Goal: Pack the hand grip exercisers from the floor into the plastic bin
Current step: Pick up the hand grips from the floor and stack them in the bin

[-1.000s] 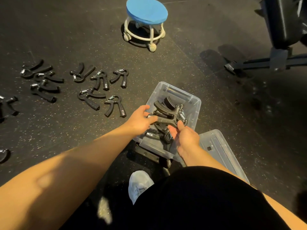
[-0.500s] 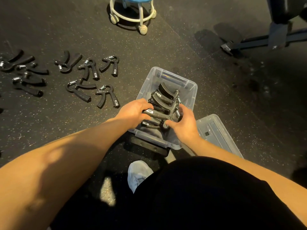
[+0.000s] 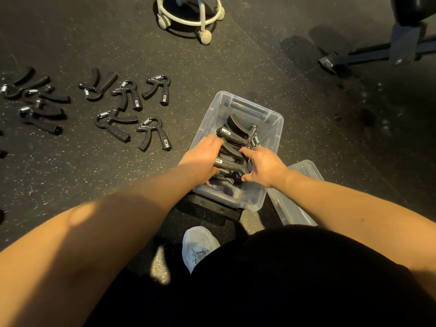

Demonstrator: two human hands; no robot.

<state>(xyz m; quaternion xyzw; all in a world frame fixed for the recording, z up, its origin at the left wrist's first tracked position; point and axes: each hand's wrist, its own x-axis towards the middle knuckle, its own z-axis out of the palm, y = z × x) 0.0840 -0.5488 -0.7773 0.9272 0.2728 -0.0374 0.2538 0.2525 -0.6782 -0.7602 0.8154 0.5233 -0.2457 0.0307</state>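
A clear plastic bin [image 3: 271, 123] stands on the dark floor in front of me, with several black hand grip exercisers stacked inside. Both hands reach into it. My left hand [image 3: 203, 154] and my right hand [image 3: 264, 166] together hold one black hand grip exerciser [image 3: 230, 164] low in the bin, on top of the stack. Another exerciser [image 3: 233, 134] lies just behind it. Several more hand grip exercisers lie on the floor to the left, the nearest one [image 3: 153, 134] about a hand's width from the bin, others [image 3: 127, 94] farther back.
The bin's clear lid [image 3: 295, 208] lies at its right. A white wheeled stool [image 3: 191, 17] stands behind the bin. A black bench frame [image 3: 377, 53] is at the upper right. My white shoe [image 3: 198, 246] is below the bin.
Both hands have lowered the held exerciser from above the bin down onto the stack inside it. The camera has tilted down.
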